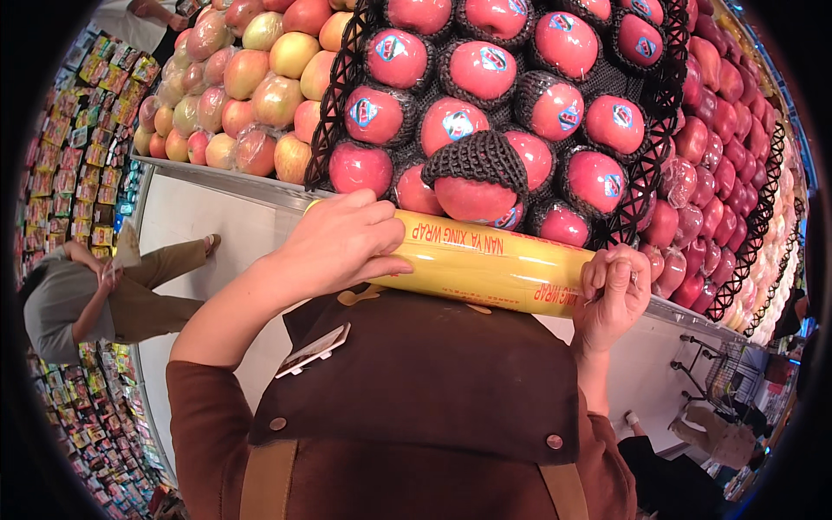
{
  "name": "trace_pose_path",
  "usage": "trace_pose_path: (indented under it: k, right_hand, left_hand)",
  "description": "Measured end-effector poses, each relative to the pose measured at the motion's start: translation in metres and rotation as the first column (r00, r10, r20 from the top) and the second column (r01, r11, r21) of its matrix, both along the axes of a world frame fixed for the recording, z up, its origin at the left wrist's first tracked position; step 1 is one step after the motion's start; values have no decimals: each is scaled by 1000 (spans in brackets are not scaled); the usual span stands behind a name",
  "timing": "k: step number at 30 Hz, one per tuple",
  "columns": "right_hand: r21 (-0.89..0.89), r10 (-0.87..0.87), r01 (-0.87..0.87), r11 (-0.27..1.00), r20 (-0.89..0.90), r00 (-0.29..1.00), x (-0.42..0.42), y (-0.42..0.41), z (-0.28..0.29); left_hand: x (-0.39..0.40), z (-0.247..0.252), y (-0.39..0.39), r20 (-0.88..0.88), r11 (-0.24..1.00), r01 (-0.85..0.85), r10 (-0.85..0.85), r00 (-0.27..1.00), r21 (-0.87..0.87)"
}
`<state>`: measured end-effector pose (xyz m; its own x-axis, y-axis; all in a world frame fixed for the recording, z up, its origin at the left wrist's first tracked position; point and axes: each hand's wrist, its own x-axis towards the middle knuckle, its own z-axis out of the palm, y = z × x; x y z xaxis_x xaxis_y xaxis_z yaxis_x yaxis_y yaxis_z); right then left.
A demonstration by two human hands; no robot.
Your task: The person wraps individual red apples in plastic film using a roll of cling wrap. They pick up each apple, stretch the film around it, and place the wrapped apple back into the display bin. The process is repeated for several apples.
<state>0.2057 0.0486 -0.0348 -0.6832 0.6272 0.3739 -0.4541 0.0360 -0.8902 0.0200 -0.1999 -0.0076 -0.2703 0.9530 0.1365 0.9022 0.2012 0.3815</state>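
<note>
A thick roll of plastic wrap (481, 257), with a yellow outer layer and red print, lies across the front of my apron, against the edge of the fruit display. My left hand (351, 240) rests over the roll's left end, fingers on top and thumb along its near side. At the right end, my right hand (614, 286) has its fingers curled in, with thumb and forefinger together; whether film is pinched there I cannot tell. Just beyond the roll, a red apple (478, 195) sits tilted, partly covered by a black foam net, on top of other stickered apples (455, 127).
Black mesh dividers (335, 97) separate the apples from film-wrapped yellow-red apples (250, 75) at left and dark red apples (692, 143) at right. A person in grey (58, 312) stands at left. A shopping cart (731, 374) and other people are at lower right.
</note>
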Motion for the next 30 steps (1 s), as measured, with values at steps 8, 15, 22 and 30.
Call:
trace_pose_path:
  k: [8,15,22,30]
  right_hand:
    - [103,-292,305,947,-129,948,20,-21,15]
    - [181,-37,64,981,-148,988,36,-30,32]
    - [238,45,-10,971,-142,989,24,-39,40]
    - [262,-34,63,963,-114,993,27,-46,46]
  left_hand:
    - [-4,37,-30,9,987,144,-145,989,75]
    - [-27,59,-26,495,892,447,-421,760,72]
    - [-34,21,55,140,970,211,-227,964,119]
    - [-36,-15,84,373,992,96,-118,920,76]
